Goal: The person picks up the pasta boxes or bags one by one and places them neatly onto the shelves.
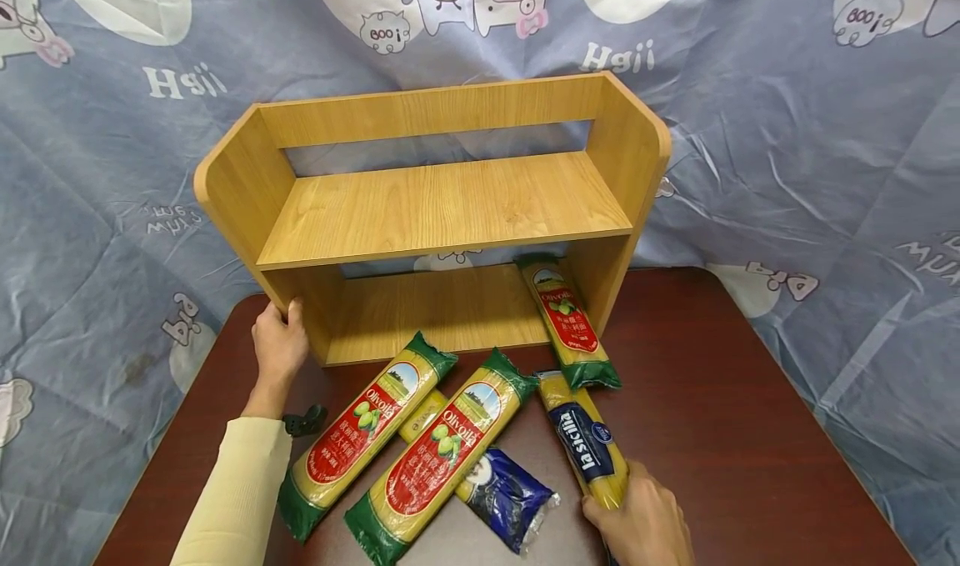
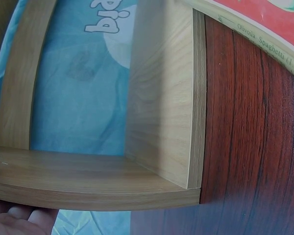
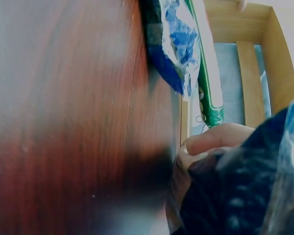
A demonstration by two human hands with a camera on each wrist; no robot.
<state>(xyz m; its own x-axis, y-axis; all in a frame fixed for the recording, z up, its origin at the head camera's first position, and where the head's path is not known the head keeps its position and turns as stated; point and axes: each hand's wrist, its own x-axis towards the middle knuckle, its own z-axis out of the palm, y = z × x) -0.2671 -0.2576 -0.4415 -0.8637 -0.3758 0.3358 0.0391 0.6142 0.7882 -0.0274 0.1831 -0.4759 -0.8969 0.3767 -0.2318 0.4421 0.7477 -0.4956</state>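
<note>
My left hand (image 1: 281, 345) grips the left side panel of a wooden shelf (image 1: 442, 207); in the left wrist view its fingers (image 2: 24, 223) lie along the panel's outer face. My right hand (image 1: 647, 520) holds the lower end of a La Sicilia spaghetti pack (image 1: 585, 441) with a dark blue label. Its far end reaches near an Olivoila spaghetti pack (image 1: 566, 316), which leans at a slant on the shelf's bottom board, green end sticking out past the front edge. The right wrist view shows the thumb (image 3: 220, 138) against the pack's dark wrapper (image 3: 235, 191).
Two more Olivoila packs, a left one (image 1: 367, 433) and a middle one (image 1: 446, 458), lie slantwise on the dark red table (image 1: 750, 433). Beneath the middle one is a blue-ended pasta pack (image 1: 510, 499). A small black object (image 1: 306, 421) sits by the left wrist. A printed cloth (image 1: 787, 149) hangs behind.
</note>
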